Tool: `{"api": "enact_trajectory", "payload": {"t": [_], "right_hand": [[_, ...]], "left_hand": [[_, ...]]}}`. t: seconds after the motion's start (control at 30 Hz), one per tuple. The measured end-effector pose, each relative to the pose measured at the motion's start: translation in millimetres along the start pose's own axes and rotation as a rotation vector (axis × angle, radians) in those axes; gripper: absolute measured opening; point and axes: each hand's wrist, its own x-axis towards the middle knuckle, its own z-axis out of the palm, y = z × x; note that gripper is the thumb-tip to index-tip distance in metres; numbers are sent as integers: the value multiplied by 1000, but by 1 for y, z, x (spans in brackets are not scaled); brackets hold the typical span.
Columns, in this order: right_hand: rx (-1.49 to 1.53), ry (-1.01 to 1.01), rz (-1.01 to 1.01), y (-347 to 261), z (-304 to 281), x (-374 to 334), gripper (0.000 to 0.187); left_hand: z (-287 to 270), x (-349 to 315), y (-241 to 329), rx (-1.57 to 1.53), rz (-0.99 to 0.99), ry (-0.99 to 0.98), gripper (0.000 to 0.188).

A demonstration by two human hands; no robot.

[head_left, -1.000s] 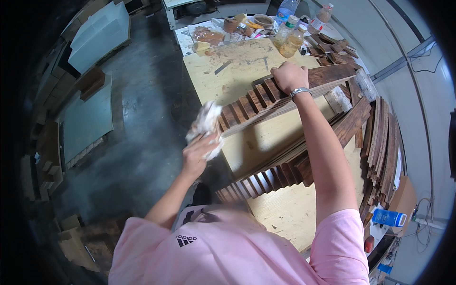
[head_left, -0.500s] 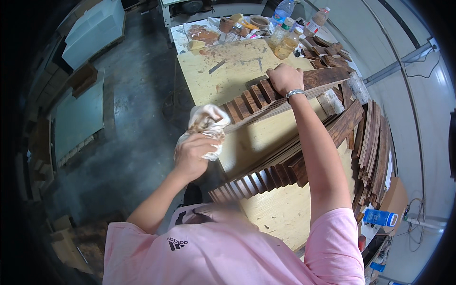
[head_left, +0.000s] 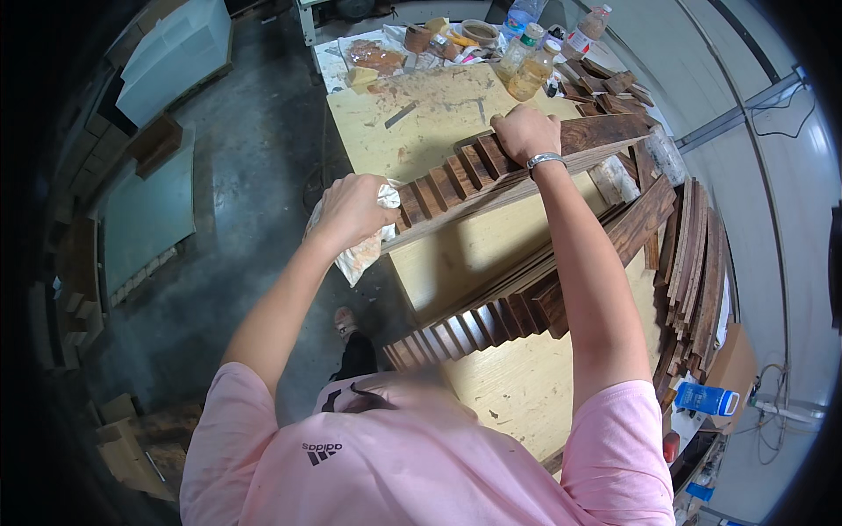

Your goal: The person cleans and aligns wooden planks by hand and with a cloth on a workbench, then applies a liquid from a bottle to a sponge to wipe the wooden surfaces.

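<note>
My right hand (head_left: 528,136), a metal band at its wrist, is closed over the top of a fanned stack of dark brown wooden boards (head_left: 605,133), whose left ends make steps. At the stack's left end, my left hand (head_left: 358,210) grips a white stained cloth (head_left: 358,261) bunched under its fingers. The cloth touches the last stepped board, or nearly so; the hand hides the exact contact. Nearer to me lies a second stepped row of brown boards (head_left: 478,331), partly covered by my right forearm.
The boards rest on a pale plywood worktop (head_left: 395,114). Bottles (head_left: 531,74), a bowl (head_left: 480,35) and a stained sheet (head_left: 375,56) crowd its far end. More brown strips (head_left: 693,263) and a blue packet (head_left: 706,399) lie to the right. Left of the worktop is grey floor (head_left: 254,210).
My left hand has moved away from me with the cloth, up to the stack's left end. The held stack sits slightly further left. A foot now shows on the floor.
</note>
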Motion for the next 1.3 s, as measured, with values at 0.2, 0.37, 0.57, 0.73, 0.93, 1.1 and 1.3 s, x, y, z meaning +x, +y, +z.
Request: {"api": "enact_trajectory", "payload": {"t": [0.2, 0.37, 0.57, 0.73, 0.93, 1.1, 1.3], "right_hand": [[17, -3, 4, 2, -1, 0, 42], [33, -10, 17, 0, -3, -1, 41], [50, 5, 17, 1, -1, 1, 42], [35, 0, -9, 1, -1, 0, 43], [-6, -26, -42, 7, 4, 5, 45], [-20, 1, -57, 10, 5, 6, 47], [426, 180, -88, 26, 12, 16, 49]], "left_hand": [[6, 8, -8, -52, 104, 65, 36], [2, 19, -12, -101, 86, -45, 44], [50, -11, -31, -363, 332, 493, 42], [158, -123, -140, -200, 401, 364, 43], [94, -107, -143, -650, -32, 523, 39], [127, -57, -92, -676, 98, 525, 41], [152, -106, -153, -868, -16, 499, 38]]}}
